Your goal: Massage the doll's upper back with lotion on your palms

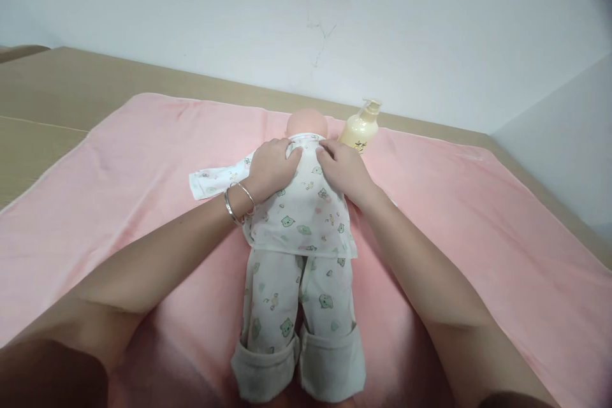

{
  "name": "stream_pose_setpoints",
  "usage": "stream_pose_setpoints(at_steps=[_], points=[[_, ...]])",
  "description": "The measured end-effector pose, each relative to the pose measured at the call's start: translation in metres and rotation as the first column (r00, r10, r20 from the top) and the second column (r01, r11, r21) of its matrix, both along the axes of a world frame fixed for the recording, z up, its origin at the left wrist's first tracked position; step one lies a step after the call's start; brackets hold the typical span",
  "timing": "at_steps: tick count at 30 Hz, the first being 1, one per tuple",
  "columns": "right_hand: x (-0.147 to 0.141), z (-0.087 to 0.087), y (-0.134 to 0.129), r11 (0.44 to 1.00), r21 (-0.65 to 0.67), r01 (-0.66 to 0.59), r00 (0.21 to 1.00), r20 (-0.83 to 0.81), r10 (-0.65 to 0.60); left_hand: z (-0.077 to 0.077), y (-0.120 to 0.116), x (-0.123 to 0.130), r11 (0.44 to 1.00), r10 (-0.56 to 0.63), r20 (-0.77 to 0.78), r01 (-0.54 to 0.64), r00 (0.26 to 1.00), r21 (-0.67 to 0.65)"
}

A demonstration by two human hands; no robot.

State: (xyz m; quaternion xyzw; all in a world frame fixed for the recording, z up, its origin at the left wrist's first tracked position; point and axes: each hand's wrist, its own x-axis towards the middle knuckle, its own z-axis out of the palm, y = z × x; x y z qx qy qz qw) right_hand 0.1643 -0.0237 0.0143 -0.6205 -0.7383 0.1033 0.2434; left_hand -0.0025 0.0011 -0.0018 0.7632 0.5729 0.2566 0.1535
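At the left, a light brown surface (43, 95) carries a pink blanket (95, 204) that spreads far to the right. One sleeve (215, 180) of a white printed shirt (310, 217) lies stretched out to the left on the blanket. Next comes the left hand (272, 169), with two thin bracelets (228, 205) at its wrist, its fingers curved over one shoulder of the shirt. In the middle, a doll (306, 122) lies on the blanket, its head at the far end, the shirt over its trunk and matching pants (275, 306) with turned-up cuffs toward the viewer. The right hand (345, 169) rests on the other shoulder, thumb on the cloth; for either grip, I cannot tell whether it pinches the fabric or only lies on it. Just beyond the right hand is a pale yellow bottle (356, 132) topped by a pump (371, 107); its base is hidden, and its fill level is unclear.
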Motion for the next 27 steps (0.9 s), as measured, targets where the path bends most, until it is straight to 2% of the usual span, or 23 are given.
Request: stream_pose_setpoints(at_steps=[3,9,11,14,19,24,27], points=[[0.003,0.003,0.000,0.999,0.034,0.033,0.999,0.023,-0.033,-0.001,0.001,0.000,1.000,0.005,0.009,-0.005,1.000,-0.002],[-0.016,-0.005,-0.013,0.959,0.285,0.012,1.000,0.018,-0.017,-0.008,0.002,0.000,0.998,0.005,0.063,-0.009,0.998,0.061],[-0.022,-0.011,-0.015,0.964,0.263,-0.032,0.999,0.049,0.019,-0.012,0.002,0.001,0.994,0.009,0.090,-0.019,0.996,0.108],[-0.026,-0.013,-0.018,0.986,0.138,-0.092,0.994,0.074,0.082,-0.016,0.002,0.000,0.989,0.006,0.121,-0.023,0.993,0.147],[-0.027,-0.008,-0.023,0.976,0.215,-0.026,0.999,0.033,0.020,-0.016,0.002,0.000,0.989,-0.005,0.156,-0.018,0.988,0.146],[-0.029,-0.010,-0.021,0.990,0.069,-0.124,0.985,0.127,0.115,-0.017,0.002,0.000,0.989,0.002,0.153,-0.025,0.988,0.149],[-0.028,-0.007,-0.021,0.992,0.082,-0.091,0.994,0.066,0.086,-0.018,0.003,0.000,0.987,-0.005,0.157,-0.020,0.988,0.156]])
